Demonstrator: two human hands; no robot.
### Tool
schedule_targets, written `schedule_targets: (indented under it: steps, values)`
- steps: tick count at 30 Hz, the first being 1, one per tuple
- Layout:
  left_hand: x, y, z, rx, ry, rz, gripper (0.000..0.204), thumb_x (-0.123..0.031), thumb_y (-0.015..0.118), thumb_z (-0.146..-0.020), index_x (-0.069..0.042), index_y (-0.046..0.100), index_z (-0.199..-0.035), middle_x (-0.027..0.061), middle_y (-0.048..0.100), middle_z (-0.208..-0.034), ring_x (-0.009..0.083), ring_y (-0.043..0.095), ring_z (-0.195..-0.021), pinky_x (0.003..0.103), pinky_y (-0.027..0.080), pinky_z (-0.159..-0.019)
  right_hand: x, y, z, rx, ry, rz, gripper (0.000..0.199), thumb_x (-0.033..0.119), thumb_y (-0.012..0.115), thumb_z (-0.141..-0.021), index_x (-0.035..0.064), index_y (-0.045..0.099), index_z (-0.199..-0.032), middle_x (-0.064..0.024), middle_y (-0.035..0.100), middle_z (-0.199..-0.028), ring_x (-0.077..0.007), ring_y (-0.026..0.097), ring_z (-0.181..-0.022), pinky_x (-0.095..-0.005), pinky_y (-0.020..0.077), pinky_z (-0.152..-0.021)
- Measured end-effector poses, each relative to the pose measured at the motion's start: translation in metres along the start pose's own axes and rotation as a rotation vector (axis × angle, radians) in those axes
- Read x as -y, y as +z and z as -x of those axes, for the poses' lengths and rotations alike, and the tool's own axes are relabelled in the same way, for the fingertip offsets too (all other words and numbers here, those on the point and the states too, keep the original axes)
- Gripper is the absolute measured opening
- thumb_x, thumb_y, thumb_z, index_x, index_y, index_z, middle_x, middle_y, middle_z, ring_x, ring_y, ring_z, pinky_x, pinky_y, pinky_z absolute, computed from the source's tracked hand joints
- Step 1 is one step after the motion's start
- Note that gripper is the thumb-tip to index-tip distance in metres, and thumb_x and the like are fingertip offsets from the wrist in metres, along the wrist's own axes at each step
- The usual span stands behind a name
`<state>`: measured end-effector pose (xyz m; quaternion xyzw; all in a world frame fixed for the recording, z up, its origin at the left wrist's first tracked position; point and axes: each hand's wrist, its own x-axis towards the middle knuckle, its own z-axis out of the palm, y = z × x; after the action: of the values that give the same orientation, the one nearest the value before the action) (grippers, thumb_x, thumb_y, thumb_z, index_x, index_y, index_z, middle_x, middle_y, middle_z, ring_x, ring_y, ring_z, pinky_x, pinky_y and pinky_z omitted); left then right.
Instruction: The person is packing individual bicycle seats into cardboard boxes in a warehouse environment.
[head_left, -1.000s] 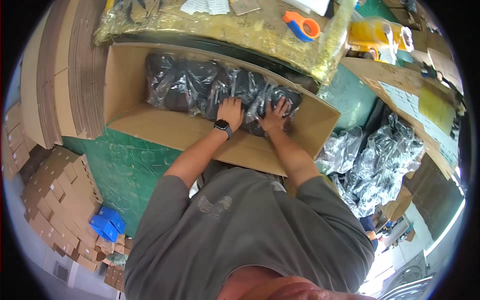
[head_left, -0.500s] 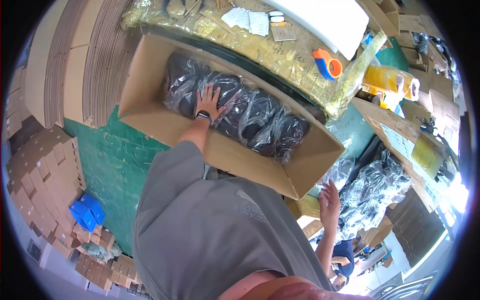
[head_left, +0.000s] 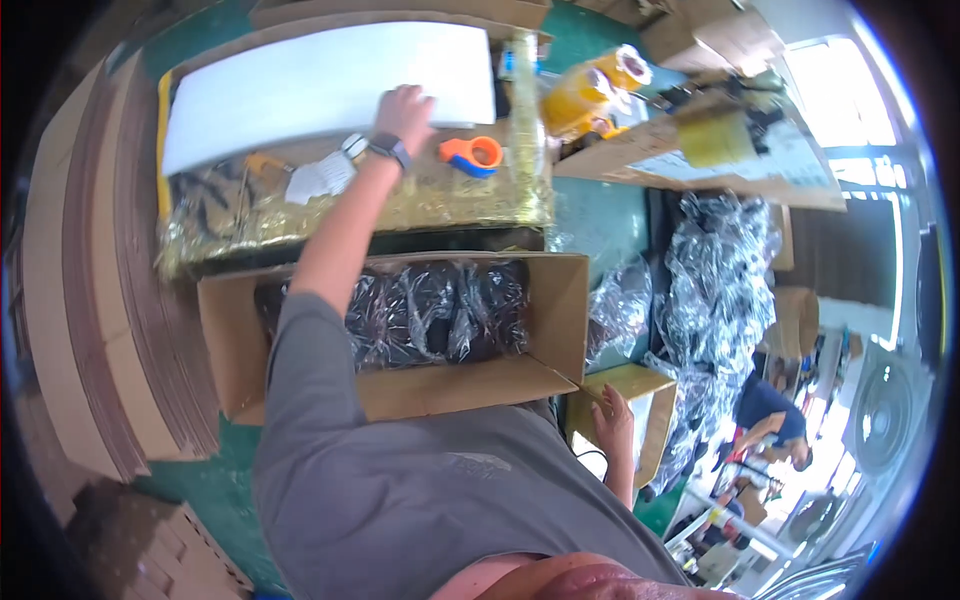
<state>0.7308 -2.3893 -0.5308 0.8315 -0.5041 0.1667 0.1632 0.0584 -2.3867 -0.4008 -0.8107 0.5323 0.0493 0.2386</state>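
My left hand, with a dark watch on the wrist, reaches over the near edge of a white foam sheet on the workbench. Its fingers are slightly blurred and bent, the thumb apart; no grip on the sheet shows. Below that arm stands an open cardboard box holding several black items in clear plastic; my forearm and sleeve hide part of them. My right hand hangs loosely open by a smaller open carton, holding nothing.
An orange and blue tape dispenser and a white glove lie on the tape-covered workbench. Yellow tape rolls stand beyond its right end. Flattened cardboard is stacked left, crumpled clear plastic right. Another person works farther off.
My left hand has left the wrapped black items and moved up and away to the foam sheet. My view has turned and shifted. The right hand stays low beside the box.
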Motion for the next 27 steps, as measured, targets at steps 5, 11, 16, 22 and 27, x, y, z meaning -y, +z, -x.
schedule_targets:
  steps: [5,11,16,22,27]
  values:
    - [0.071,0.088,-0.037,0.333,0.098,0.176,0.016,-0.025,0.077,-0.090,-0.012,0.078,-0.097,0.0043,0.075,-0.122,0.0289,0.069,-0.114,0.044,0.058,-0.094,-0.059,0.006,0.077,-0.101,0.219,-0.184,0.052,0.017,0.077,-0.092,0.0003,0.063,-0.139,-0.0201,0.074,-0.117,-0.0329,0.075,-0.104,-0.0436,0.0592,-0.092]
    - [0.138,0.116,-0.043,0.361,-0.161,0.588,0.039,-0.034,0.070,-0.101,-0.005,0.075,-0.127,0.0150,0.078,-0.119,0.0246,0.074,-0.112,0.035,0.054,-0.100,-0.084,0.001,0.082,0.034,0.287,-0.099,0.053,0.021,0.078,-0.090,0.0008,0.064,-0.137,-0.0201,0.076,-0.116,-0.0337,0.075,-0.101,-0.0436,0.0578,-0.091]
    - [0.107,0.072,-0.018,-0.183,-0.489,0.507,0.036,-0.022,0.059,-0.105,0.003,0.068,-0.128,0.0221,0.070,-0.130,0.0352,0.065,-0.123,0.043,0.050,-0.106,-0.086,0.006,-0.044,-0.051,0.182,-0.527,0.065,0.030,0.074,-0.096,0.0003,0.053,-0.150,-0.0189,0.074,-0.122,-0.0255,0.072,-0.108,-0.0373,0.0563,-0.096]
    - [-0.233,-0.133,0.183,0.303,0.178,0.419,0.016,-0.012,0.052,-0.101,0.000,0.062,-0.099,0.0291,0.052,-0.152,0.0456,0.049,-0.140,0.053,0.039,-0.118,-0.168,0.114,-0.201,-0.177,0.628,-0.302,0.143,0.048,0.093,-0.074,-0.0035,-0.005,-0.164,-0.0341,0.058,-0.143,-0.0453,0.061,-0.131,-0.0474,0.0489,-0.111]
    - [-0.326,-0.097,0.311,0.646,-0.140,0.544,0.019,-0.018,0.058,-0.104,-0.001,0.066,-0.109,0.0197,0.060,-0.146,0.0383,0.063,-0.126,0.048,0.051,-0.103,-0.181,0.163,-0.206,0.029,0.677,-0.396,0.143,0.032,0.088,-0.079,-0.0036,-0.024,-0.160,-0.0324,0.067,-0.129,-0.0443,0.069,-0.116,-0.0493,0.0529,-0.104]
